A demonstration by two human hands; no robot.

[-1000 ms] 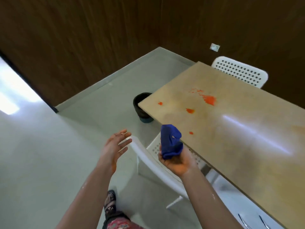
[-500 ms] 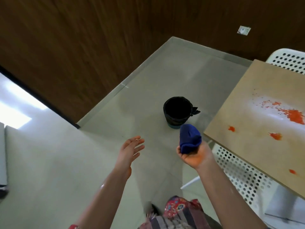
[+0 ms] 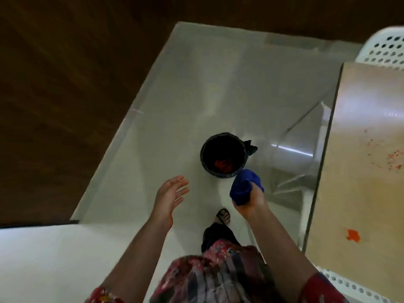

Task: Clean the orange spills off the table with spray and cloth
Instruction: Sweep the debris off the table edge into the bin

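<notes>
My right hand [image 3: 251, 203] grips a bunched blue cloth [image 3: 243, 186] over the floor, just below and right of a black-lined bin [image 3: 223, 155] that has orange scraps at its bottom. My left hand [image 3: 169, 194] hovers empty, fingers spread, to the left of the cloth. The wooden table [image 3: 358, 193] fills the right edge, with an orange spill [image 3: 353, 235] near its front and fainter orange specks [image 3: 393, 159] farther back. No spray bottle shows.
A white perforated chair [image 3: 384, 51] stands behind the table and another chair's edge [image 3: 349, 285] shows at the bottom right. Dark wood wall panels [image 3: 65, 84] border the grey floor. My sandalled foot [image 3: 223, 216] is near the bin.
The view has swung left and down from the table toward the bin. My right hand has carried the cloth off the table side to just beside the bin; my left hand stays empty.
</notes>
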